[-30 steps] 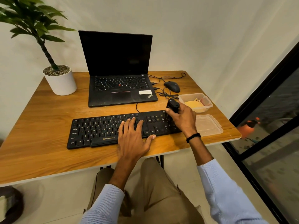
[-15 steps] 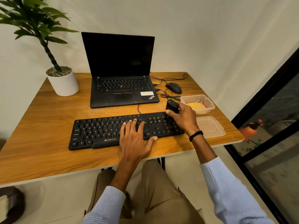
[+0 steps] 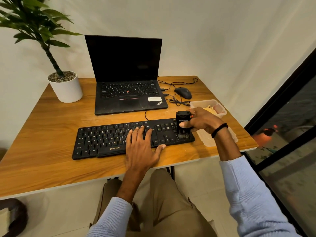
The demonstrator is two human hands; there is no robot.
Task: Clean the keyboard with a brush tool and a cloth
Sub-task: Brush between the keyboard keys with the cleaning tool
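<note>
Keyboard [image 3: 119, 139]: black, wired; lies flat across the near middle of the tabletop [image 3: 42, 142], long side running 9 to 3 o'clock.
Brush tool [image 3: 183, 125]: black and blocky; stands upright over the keyboard's 3 o'clock end, bristles down on the number-pad keys.
Right hand [image 3: 203, 122]: grips the brush tool from the 3 o'clock side, thumb across the front face, other digits wrapped round the far side; dark band at the wrist.
Left hand [image 3: 142, 144]: lies flat on the keyboard, just toward 3 o'clock of its middle; fingers [image 3: 136, 132] straight and spread on the keys, thumb at the near edge. Grips nothing; likely steadies the board.
Cloth [image 3: 209, 108]: yellow, crumpled inside a clear container [image 3: 220, 109] at 1 o'clock of the brush tool; not in use.
Lid [image 3: 205, 139]: clear, flat on the tabletop just at 3 o'clock of the keyboard, partly under the right wrist.
Surroundings: open laptop [image 3: 126, 69] with dark screen at 12 o'clock; mouse [image 3: 183, 93] at 1 o'clock, cables looped beside it; potted plant [image 3: 66, 89] at 10 o'clock.
Step in hand: brushing, judged from bristles set on the keys; worked at the 3 o'clock end.
Progress: cannot tell how many rows are done; cloth wipe not yet begun.
Next move: calls for short, light strokes along the rows toward 9 o'clock, brush kept upright, left hand shifted clear ahead of it while keeping the board pinned.
</note>
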